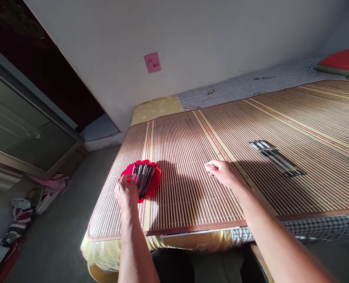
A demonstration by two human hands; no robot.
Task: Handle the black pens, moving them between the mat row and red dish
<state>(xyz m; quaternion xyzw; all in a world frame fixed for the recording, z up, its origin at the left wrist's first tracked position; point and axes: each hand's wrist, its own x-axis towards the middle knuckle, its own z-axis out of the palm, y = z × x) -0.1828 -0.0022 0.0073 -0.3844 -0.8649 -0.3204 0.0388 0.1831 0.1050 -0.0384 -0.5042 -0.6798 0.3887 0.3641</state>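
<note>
A red scalloped plate (156, 180) lies near the left end of the bamboo mat, with several black pens (145, 177) side by side on it. My left hand (127, 191) is at the plate's left edge, fingers closed around a pen (134, 171) at the left of the bunch. Part of its grip is hidden behind the back of the hand. Over the middle of the mat, my right hand (218, 171) has its fingers curled together, and nothing shows in them. Farther right, several more black pens (276, 158) lie together in a slanted row on the mat.
The striped bamboo mat (183, 145) covers a bed against a white wall. A pink note (152, 62) is stuck on the wall. Red folded cloth (343, 61) rests at the far right. Left of the bed are floor, a glass-panelled door (24, 125) and piled items (18, 220).
</note>
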